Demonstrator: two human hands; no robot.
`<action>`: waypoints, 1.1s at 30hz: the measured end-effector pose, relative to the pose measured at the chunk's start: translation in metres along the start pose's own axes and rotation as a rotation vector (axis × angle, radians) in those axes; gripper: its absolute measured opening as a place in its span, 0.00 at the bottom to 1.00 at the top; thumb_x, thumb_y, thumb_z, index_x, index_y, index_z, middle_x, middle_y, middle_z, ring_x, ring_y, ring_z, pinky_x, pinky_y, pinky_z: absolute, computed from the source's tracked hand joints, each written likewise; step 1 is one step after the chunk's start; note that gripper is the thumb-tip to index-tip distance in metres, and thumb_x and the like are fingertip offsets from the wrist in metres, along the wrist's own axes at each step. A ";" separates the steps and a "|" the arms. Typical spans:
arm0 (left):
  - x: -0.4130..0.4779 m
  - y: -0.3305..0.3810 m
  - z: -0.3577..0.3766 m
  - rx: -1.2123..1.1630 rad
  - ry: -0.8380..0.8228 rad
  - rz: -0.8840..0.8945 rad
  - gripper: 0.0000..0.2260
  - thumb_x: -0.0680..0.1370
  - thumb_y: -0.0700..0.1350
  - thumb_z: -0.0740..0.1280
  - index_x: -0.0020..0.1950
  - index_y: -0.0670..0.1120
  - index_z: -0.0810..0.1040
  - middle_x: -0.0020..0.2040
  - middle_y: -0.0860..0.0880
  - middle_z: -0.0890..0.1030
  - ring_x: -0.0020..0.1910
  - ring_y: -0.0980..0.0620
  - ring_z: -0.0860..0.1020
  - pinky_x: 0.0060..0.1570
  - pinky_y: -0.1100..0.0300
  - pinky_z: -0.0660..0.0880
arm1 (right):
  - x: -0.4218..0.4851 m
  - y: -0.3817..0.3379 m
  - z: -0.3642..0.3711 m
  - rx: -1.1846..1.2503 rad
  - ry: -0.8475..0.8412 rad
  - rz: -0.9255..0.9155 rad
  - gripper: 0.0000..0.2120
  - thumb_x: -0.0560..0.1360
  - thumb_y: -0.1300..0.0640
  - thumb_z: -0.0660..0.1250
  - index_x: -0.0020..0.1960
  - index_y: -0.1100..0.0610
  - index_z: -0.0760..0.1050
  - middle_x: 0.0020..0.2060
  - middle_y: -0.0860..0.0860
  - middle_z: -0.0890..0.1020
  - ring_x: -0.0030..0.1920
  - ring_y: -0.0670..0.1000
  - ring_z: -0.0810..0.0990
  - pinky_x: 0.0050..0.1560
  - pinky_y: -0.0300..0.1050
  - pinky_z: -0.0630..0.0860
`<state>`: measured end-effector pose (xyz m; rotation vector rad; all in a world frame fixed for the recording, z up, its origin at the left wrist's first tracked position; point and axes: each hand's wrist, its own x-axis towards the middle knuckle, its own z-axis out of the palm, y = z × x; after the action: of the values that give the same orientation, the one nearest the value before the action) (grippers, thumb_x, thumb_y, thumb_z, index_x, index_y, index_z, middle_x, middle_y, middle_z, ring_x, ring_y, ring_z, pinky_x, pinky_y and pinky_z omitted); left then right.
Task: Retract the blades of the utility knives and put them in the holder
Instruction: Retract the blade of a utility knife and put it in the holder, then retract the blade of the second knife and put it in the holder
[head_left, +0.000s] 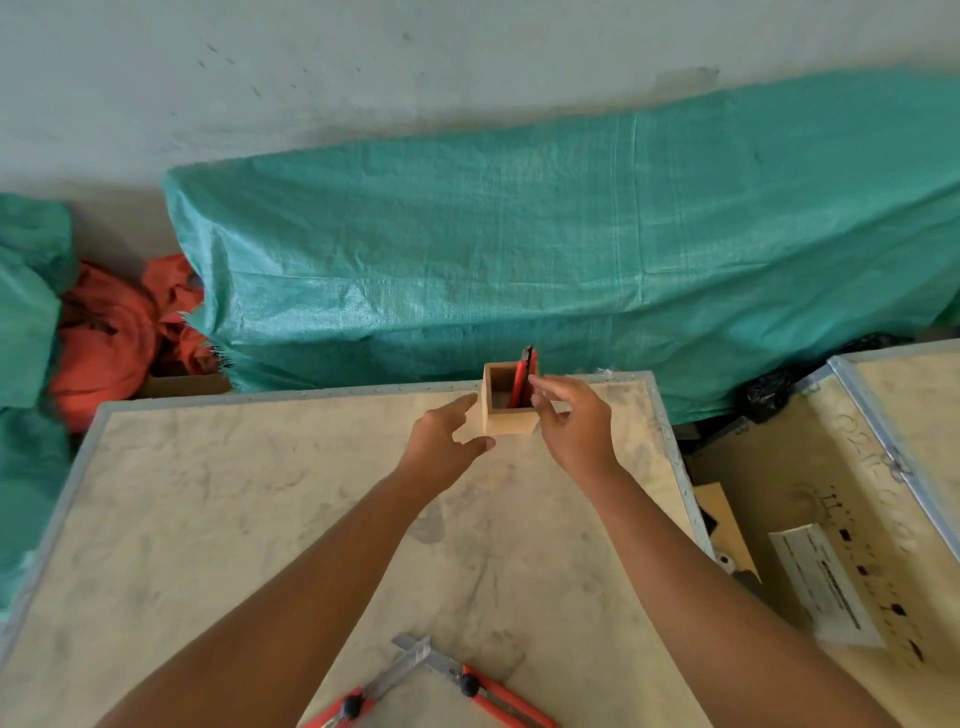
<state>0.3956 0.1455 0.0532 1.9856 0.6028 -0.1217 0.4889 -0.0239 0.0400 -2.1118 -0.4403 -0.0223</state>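
Observation:
A small wooden holder stands at the table's far edge. One red utility knife stands upright in it, leaning on its right wall. My left hand cups the holder's left front corner, thumb on the front face. My right hand hovers at the holder's right side with fingers spread, fingertips just beside the knife, holding nothing. Near the front edge lie two more red knives, one on the left and one on the right. Their steel blades are extended and cross each other.
The pale tabletop has a metal rim. A green tarp-covered bulk lies behind it, with orange cloth at the left. To the right stands a wooden crate with a white label.

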 end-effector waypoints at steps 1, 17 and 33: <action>-0.011 -0.004 -0.005 0.012 0.002 0.004 0.30 0.72 0.47 0.76 0.73 0.52 0.71 0.69 0.47 0.77 0.67 0.49 0.76 0.60 0.54 0.75 | -0.012 -0.008 -0.002 0.012 -0.009 0.004 0.13 0.78 0.63 0.71 0.61 0.56 0.83 0.56 0.55 0.86 0.56 0.51 0.83 0.52 0.53 0.84; -0.219 -0.148 -0.089 -0.034 0.013 -0.162 0.20 0.72 0.47 0.75 0.64 0.50 0.79 0.63 0.52 0.81 0.54 0.52 0.81 0.48 0.63 0.74 | -0.246 -0.097 0.081 0.065 -0.568 0.367 0.12 0.78 0.59 0.70 0.60 0.52 0.83 0.53 0.50 0.87 0.50 0.44 0.83 0.53 0.29 0.76; -0.267 -0.241 -0.069 0.317 -0.143 -0.061 0.17 0.74 0.35 0.68 0.62 0.45 0.81 0.58 0.42 0.78 0.55 0.42 0.79 0.56 0.52 0.77 | -0.329 -0.100 0.163 -0.048 -0.300 0.700 0.14 0.75 0.61 0.72 0.61 0.58 0.83 0.54 0.56 0.86 0.55 0.55 0.85 0.64 0.51 0.79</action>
<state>0.0394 0.1961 -0.0189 2.2396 0.5783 -0.4152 0.1247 0.0590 -0.0298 -2.2174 0.1497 0.6975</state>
